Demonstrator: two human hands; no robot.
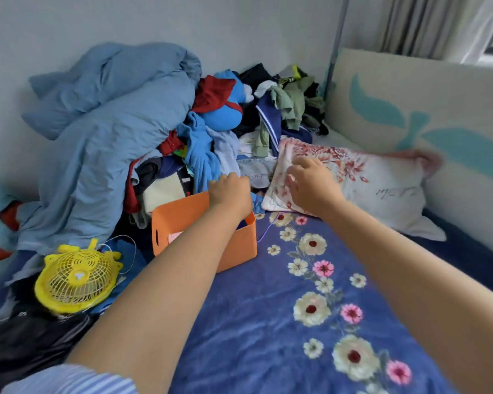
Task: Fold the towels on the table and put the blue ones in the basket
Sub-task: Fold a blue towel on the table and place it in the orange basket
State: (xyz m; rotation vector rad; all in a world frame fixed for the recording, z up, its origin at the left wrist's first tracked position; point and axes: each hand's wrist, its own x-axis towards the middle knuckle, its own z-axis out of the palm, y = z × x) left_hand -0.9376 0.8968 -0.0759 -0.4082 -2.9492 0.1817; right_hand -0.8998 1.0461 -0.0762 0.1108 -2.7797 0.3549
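Both arms reach forward over the blue flowered bedspread (268, 322) toward the heap of clothes (211, 143) against the wall. The left hand (230, 191) sits at the far rim of the orange basket (239, 245), its fingers curled over and past the rim toward the pile just beyond; the fingertips are turned away from the camera, so whether they grip the rim, pinch cloth, or hold nothing cannot be told. The likely purpose is either to steady the basket or to draw a piece from the heap. The right hand (310, 186) lies over the near corner of the floral pillow (353, 186), fingers loosely bent and a little apart, blurred, and touching or just above the cover; a grip is not visible. No towel can be singled out: blue cloth (199, 155) hangs in the heap just beyond the left fingers, but it may be clothing. Inside the basket, below the left wrist, a dark blue edge and something pink show, mostly hidden by the forearm. A large blue duvet (97, 123) lies left of the heap, and a yellow fan (76, 278) rests near the left elbow. The scene's left edge is cut off.
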